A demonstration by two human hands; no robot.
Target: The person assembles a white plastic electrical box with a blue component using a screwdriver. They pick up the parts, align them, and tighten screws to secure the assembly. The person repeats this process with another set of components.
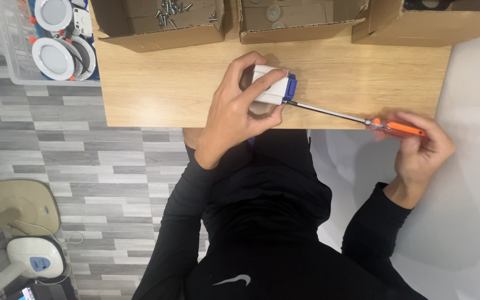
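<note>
My left hand (234, 114) grips a small white box-shaped part with a blue end (274, 86), pressing it onto the wooden table (168, 94) near its front edge. My right hand (420, 150) is closed on the orange handle of a long screwdriver (395, 127). The metal shaft runs left from the handle, and its tip meets the blue end of the white part. Both arms wear black sleeves.
Three open cardboard boxes stand along the table's far edge; the left box (162, 25) holds several loose screws. A clear plastic bin (56, 41) with round white light fittings sits left of the table. On the grey floor at lower left is a beige device (26, 222).
</note>
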